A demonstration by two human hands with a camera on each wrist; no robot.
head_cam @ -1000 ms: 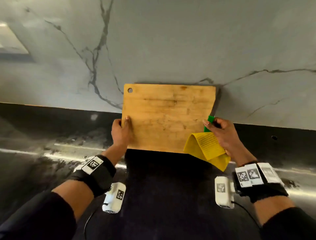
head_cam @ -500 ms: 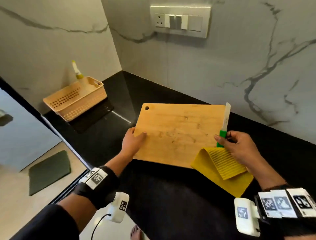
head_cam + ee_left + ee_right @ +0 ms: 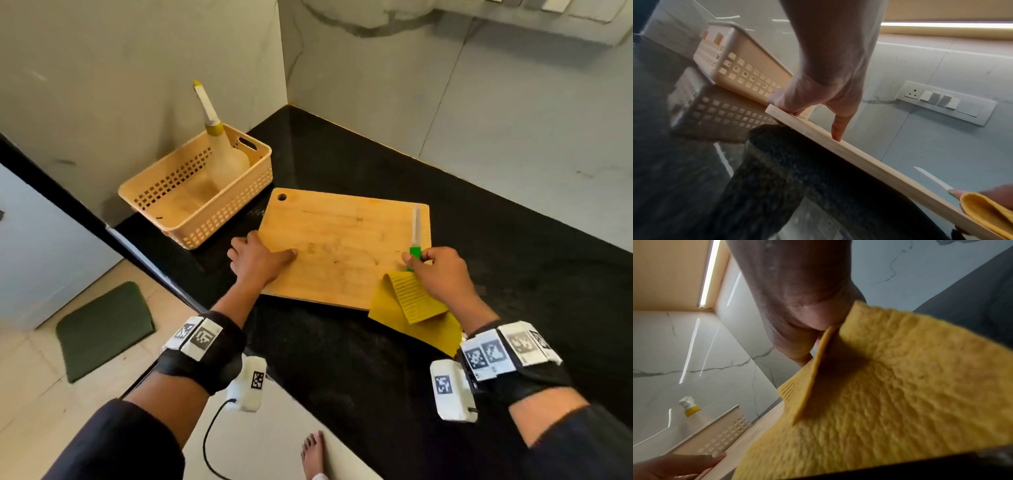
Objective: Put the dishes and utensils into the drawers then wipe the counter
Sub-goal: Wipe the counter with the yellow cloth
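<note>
Basket (image 3: 205, 219) with spray bottle (image 3: 224, 156) sits far left on counter (image 3: 342, 359). Left hand (image 3: 255, 260) grips cutting board (image 3: 342, 246) by its left edge, thumb on top. Right hand (image 3: 440, 274) pinches green-handled knife (image 3: 415, 236) plus yellow cloth (image 3: 411, 308) at board's right edge. Board and knife not stowed; wiping looks unfinished.

— On the desk (image 3: 359, 359)?
— One cutting board (image 3: 342, 246), one knife (image 3: 415, 236), one yellow cloth (image 3: 411, 308), one basket (image 3: 212, 219) left of the board.
— Inside the basket?
— One bottle (image 3: 226, 161).
— On the floor?
— One green mat (image 3: 102, 329).
</note>
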